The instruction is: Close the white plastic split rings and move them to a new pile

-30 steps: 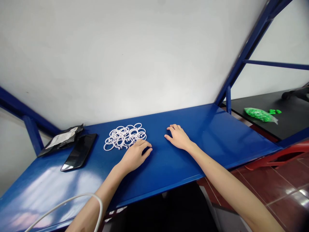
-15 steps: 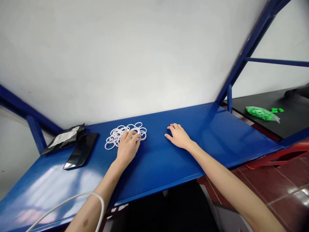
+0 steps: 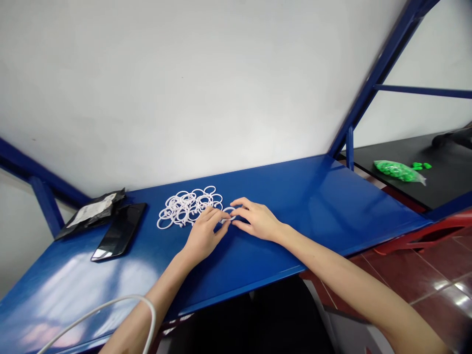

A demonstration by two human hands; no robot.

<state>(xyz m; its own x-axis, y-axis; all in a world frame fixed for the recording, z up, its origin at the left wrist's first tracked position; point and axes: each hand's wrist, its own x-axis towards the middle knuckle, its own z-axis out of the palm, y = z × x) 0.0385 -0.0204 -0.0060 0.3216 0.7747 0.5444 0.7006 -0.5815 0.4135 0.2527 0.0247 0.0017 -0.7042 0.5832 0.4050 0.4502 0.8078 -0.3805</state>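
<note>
A single white plastic ring, like a shower curtain ring [image 3: 229, 209], is between my two hands, just off the table surface or on it; I cannot tell which. My left hand [image 3: 204, 234] pinches its near left side with thumb and fingers. On its right side, the fingertips of my right hand [image 3: 258, 220] close around the rim. A loose pile of several similar white rings [image 3: 182, 214] lies on the blue table [image 3: 295, 191], just beyond and left of my left hand. Small knobs or clasps show on some rings.
Left of the pile lies a black phone [image 3: 120, 233], and behind it a black plastic package [image 3: 92, 215] with a white label. A white cable [image 3: 99, 310] crosses my left forearm. Blue frame bars [image 3: 372, 83] slope up at the sides. Beyond, a bag of green pieces [image 3: 398, 171] rests on a black table.
My left hand has moved right from the pile, bringing one ring with it. My right hand has come left, and its fingers now meet the ring.
</note>
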